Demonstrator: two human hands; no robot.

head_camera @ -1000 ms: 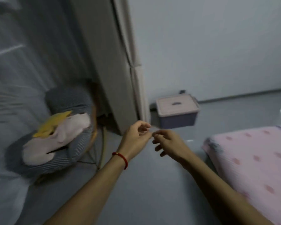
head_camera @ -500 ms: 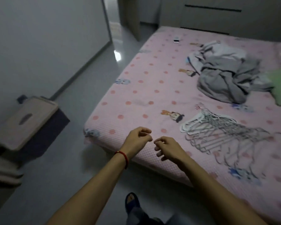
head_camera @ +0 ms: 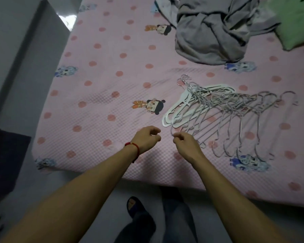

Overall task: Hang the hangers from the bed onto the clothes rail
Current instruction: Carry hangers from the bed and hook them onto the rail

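A pile of hangers point(head_camera: 223, 111) lies on the pink dotted bed point(head_camera: 102, 95): several thin wire ones fanned out to the right and a few white plastic ones point(head_camera: 179, 109) at the left of the pile. My right hand point(head_camera: 186, 143) hovers at the pile's near-left end, fingers curled, fingertips at the nearest wire hanger; whether they pinch it is unclear. My left hand point(head_camera: 146, 138), with a red string on its wrist, is curled beside it over bare sheet and holds nothing. No clothes rail is in view.
Crumpled grey clothes point(head_camera: 212, 30) and a green pillow point(head_camera: 298, 23) lie at the far side of the bed. A dark storage box point(head_camera: 5, 160) stands on the grey floor at the left. My slippered foot point(head_camera: 135, 207) is by the bed's near edge.
The view swung from a chair and storage box round to the bed, then closer over it. Both hands kept their curled pose and now reach the near end of the hanger pile.
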